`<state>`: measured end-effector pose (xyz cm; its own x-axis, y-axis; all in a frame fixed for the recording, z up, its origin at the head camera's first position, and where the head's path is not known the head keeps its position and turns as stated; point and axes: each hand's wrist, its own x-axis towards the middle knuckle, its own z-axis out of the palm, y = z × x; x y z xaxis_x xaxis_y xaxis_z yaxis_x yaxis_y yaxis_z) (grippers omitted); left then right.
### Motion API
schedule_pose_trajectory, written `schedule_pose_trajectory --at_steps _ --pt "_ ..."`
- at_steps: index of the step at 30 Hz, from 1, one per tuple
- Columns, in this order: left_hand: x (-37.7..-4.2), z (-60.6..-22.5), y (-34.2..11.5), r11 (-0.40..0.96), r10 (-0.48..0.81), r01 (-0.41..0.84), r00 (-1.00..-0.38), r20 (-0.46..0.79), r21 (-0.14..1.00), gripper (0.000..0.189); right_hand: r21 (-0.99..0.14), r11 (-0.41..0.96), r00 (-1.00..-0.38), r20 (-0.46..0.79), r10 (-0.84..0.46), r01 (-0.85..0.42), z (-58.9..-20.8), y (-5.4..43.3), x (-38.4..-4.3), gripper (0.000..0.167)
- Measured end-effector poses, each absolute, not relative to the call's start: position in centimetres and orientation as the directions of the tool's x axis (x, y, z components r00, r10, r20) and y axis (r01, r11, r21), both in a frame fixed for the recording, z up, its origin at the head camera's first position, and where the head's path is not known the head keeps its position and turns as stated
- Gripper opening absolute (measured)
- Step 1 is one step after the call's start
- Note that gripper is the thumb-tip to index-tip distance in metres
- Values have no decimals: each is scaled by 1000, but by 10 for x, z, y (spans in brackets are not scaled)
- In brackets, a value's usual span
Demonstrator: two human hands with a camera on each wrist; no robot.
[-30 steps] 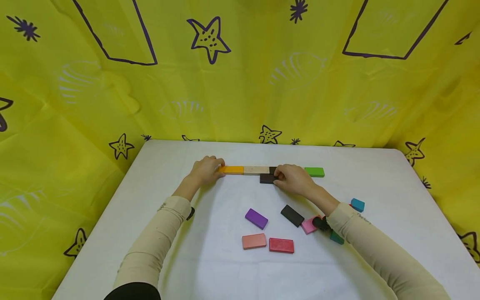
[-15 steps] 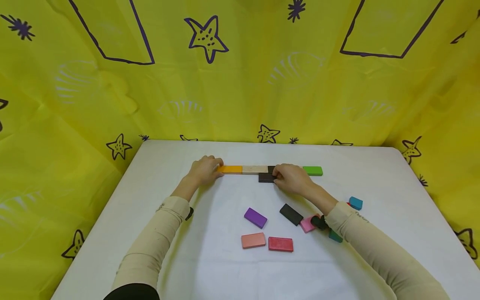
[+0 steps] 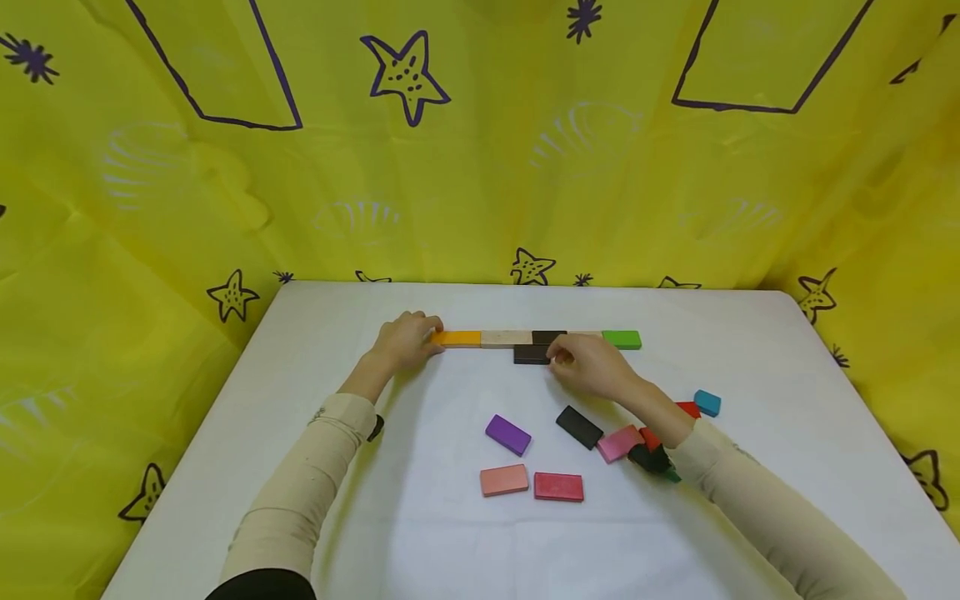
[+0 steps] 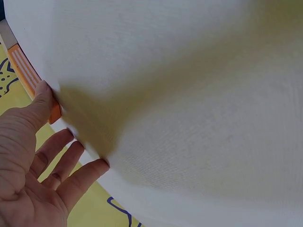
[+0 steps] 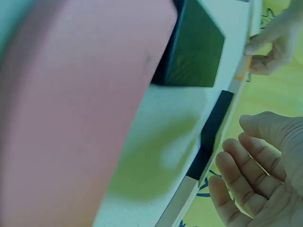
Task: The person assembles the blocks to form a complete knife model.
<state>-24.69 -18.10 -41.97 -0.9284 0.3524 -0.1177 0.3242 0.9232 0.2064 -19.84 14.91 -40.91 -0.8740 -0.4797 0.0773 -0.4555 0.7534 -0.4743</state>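
Observation:
My left hand point(image 3: 405, 340) pinches the left end of an orange block point(image 3: 460, 338), thumb on the near side and a finger on the far side. That block begins a straight row: a pale wooden block point(image 3: 506, 337), a dark block point(image 3: 548, 337), a second pale one partly hidden, and a green block point(image 3: 622, 339) at the right end. Against the front of the row lies another dark block point(image 3: 530, 355). Beside its right end is my right hand point(image 3: 592, 365); in the right wrist view its fingers are loosely bent, apart from the blocks, holding nothing.
Nearer me lie a purple block point(image 3: 508, 435), a black block point(image 3: 579, 427), a salmon block point(image 3: 504, 480) and a red block point(image 3: 558, 487). Pink point(image 3: 619, 443), blue point(image 3: 707, 402) and several other blocks lie by the right forearm. A yellow curtain point(image 3: 480, 167) hangs behind the white table point(image 3: 420, 533).
My right hand has let go of the front dark block and shifted slightly right and nearer me, uncovering more of the row. The left hand stays on the orange block.

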Motion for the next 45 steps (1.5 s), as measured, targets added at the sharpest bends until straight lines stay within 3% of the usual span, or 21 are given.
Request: schedule_pose_trajectory --at_steps 7,23,45 --pt "-246 -420 -182 921 356 326 -927 -118 211 33 -598 700 -894 67 -443 -391 -406 159 -175 15" --pt "-241 -427 -180 917 364 335 -924 -113 217 32 -676 676 -928 32 -371 -294 -413 180 -122 19" --pt "-246 -420 -183 921 357 332 -928 -105 203 32 -571 746 -923 60 -379 -343 -424 196 -100 31"
